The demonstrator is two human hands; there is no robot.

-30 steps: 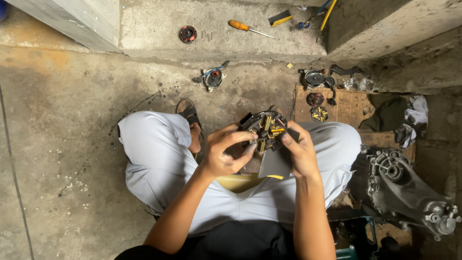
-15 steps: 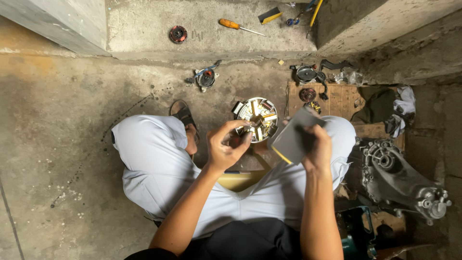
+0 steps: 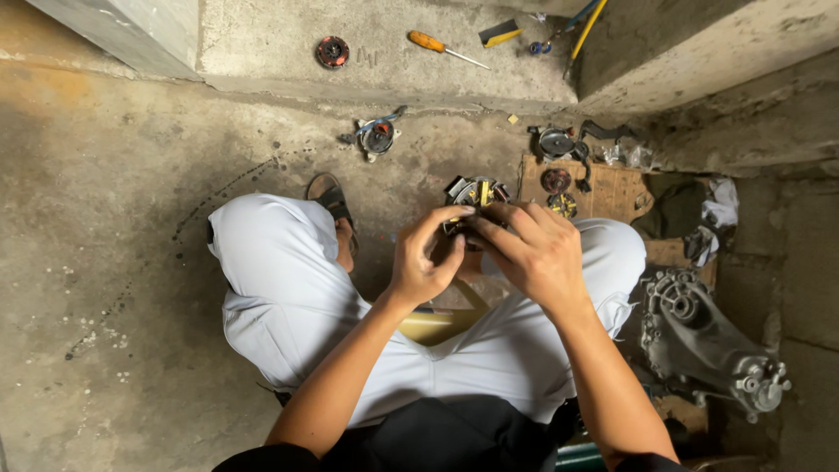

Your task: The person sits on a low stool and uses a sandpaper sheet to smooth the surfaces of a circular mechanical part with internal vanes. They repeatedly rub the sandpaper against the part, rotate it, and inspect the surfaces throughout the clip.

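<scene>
Person squats on a low yellow stool (image 3: pixel 437 325), light trousers (image 3: pixel 288 288), both bare forearms reaching forward between the knees. Left hand (image 3: pixel 428 258) and right hand (image 3: pixel 533 253) meet over a round stator (image 3: pixel 476 197) with yellow coils, held up between the knees above the floor. Left hand fingers curled around its near-left edge, thumb side pinching; right hand fingers spread and wrapped over its top and right side, so both hands grip the stator and hide most of it. Sandal (image 3: pixel 330 197) on the foot by the left knee. To the right of the right knee, a grey engine casing (image 3: pixel 699 341) lies on the floor. Past the hands, cardboard (image 3: pixel 625 192) carries small round parts; one dark disc (image 3: pixel 553 181) and a metal housing (image 3: pixel 557 142) sit at its left end. Dark cloth and white rag (image 3: pixel 712 218) at the cardboard's right. Further out on the concrete, a small part with blue wires (image 3: pixel 377 137). Farthest, on the raised ledge: red-black disc (image 3: pixel 332 52), orange-handled screwdriver (image 3: pixel 441 47), yellow-black tool (image 3: pixel 500 33).
</scene>
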